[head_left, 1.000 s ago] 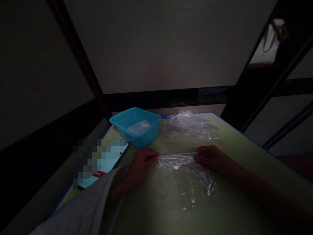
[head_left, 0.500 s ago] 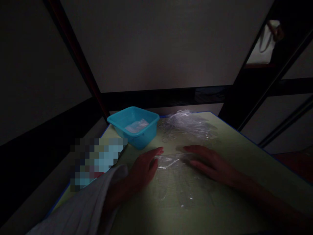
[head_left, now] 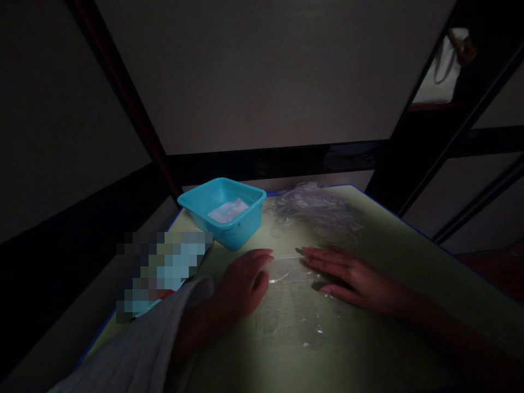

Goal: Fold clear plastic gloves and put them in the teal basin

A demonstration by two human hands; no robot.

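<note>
Evidently, in the head view, a clear plastic glove [head_left: 297, 297] is lying flat on the table [head_left: 397, 273] between the two hands, its straight edge facing the far side and its finger shapes pointing toward the person. The right hand [head_left: 356, 275] is reaching over the glove's right part, its fingers stretched out and nearly together, the thumb standing apart; nothing is being pinched there, and the flat pose is probably serving to press the thin film smooth. The left hand [head_left: 243, 281] is curving in at the opposite edge, fingers lying close together and the thumb parted from them with a gap; whether its fingertips are touching the film I cannot tell, but they are seemingly guarding that corner from sliding.

Beyond, a loose heap of clear plastic [head_left: 313, 207] is sitting near the far edge, likely within easy reach yet out of the working spot. The blue tub [head_left: 239, 232] is standing to its left, holding a pale, flat plastic piece [head_left: 228, 210]. A pixelated flat object [head_left: 180, 267] is lying beyond the sleeve [head_left: 143, 338], well apart from the glove.
</note>
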